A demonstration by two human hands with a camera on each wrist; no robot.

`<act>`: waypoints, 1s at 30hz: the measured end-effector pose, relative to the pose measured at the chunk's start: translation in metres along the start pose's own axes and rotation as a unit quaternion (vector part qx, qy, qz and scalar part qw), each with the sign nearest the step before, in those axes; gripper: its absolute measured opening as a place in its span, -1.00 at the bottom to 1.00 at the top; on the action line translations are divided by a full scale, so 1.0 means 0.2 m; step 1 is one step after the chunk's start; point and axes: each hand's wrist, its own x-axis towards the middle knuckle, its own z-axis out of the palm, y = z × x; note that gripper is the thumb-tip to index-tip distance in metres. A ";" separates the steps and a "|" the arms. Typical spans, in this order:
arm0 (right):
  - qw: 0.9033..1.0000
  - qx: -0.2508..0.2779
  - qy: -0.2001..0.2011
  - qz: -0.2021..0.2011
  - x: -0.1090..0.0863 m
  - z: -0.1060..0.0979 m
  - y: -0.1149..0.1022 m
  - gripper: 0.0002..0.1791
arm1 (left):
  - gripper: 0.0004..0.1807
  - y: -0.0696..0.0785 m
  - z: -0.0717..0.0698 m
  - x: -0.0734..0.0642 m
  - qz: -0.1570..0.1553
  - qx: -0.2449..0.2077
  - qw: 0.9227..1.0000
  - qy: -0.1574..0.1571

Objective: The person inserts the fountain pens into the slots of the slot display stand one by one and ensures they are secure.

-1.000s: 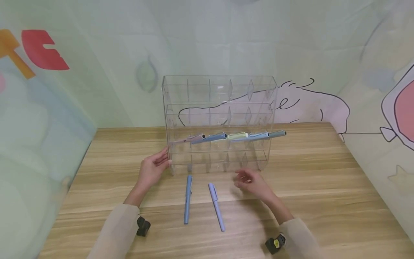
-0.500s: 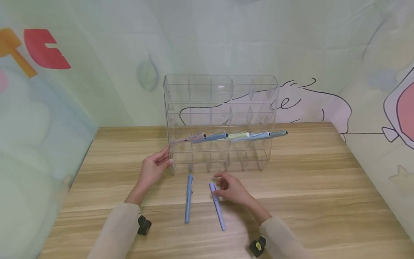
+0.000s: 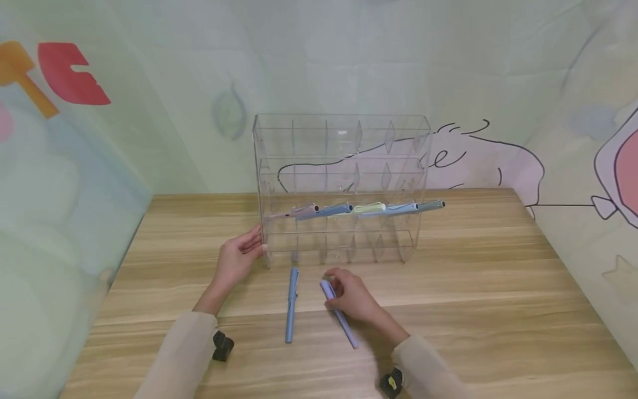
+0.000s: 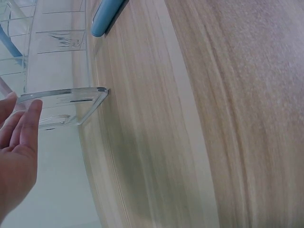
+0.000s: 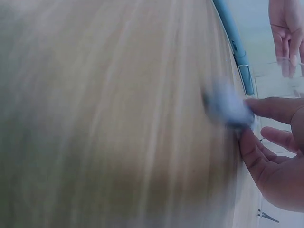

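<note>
A clear acrylic pen rack (image 3: 344,120) stands on the table. My left hand (image 3: 235,260) rests against its lower left side, fingers fairly straight; in the left wrist view its fingertips meet the side panel (image 4: 66,92). My right hand (image 3: 351,295) pinches a lavender pen (image 3: 345,327) between thumb and fingers near its capped end, in front of the rack. The pen slants toward me, its cap pointing to the rack. In the right wrist view the pen (image 5: 225,107) is a blur at the fingertips. A blue pen (image 3: 291,310) lies between the hands.
Several capped pens lie in a row across one of the rack's lower tiers: pinkish (image 3: 305,210), blue (image 3: 333,210), pale green (image 3: 370,208), light blue (image 3: 399,209) and grey-green (image 3: 431,205). A printed cloth (image 3: 189,111) hangs behind the wooden table (image 3: 498,277).
My right hand has moved left from beside the rack's front to the lavender pen and taken hold of it. The pen's near end has swung slightly right. The left hand stays at the rack.
</note>
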 end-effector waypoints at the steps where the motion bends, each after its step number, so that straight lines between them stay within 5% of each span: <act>1: 1.000 -0.003 0.002 -0.002 0.00 0.00 0.00 -0.40 | -0.48 0.00 0.00 0.00 0.000 0.000 1.000 0.000; 12: 0.999 -0.034 0.025 -0.013 0.00 0.03 0.01 -0.53 | -0.48 -0.01 0.00 0.00 0.008 0.007 1.000 0.000; 24: 0.998 0.063 -0.003 -0.027 -0.01 -0.06 -0.02 -0.47 | -0.47 -0.01 0.00 0.01 0.005 0.021 1.000 0.000; 30: 0.987 0.158 -0.010 -0.039 0.02 -0.17 -0.05 -0.47 | -0.47 -0.01 0.00 0.01 -0.004 0.017 1.000 0.000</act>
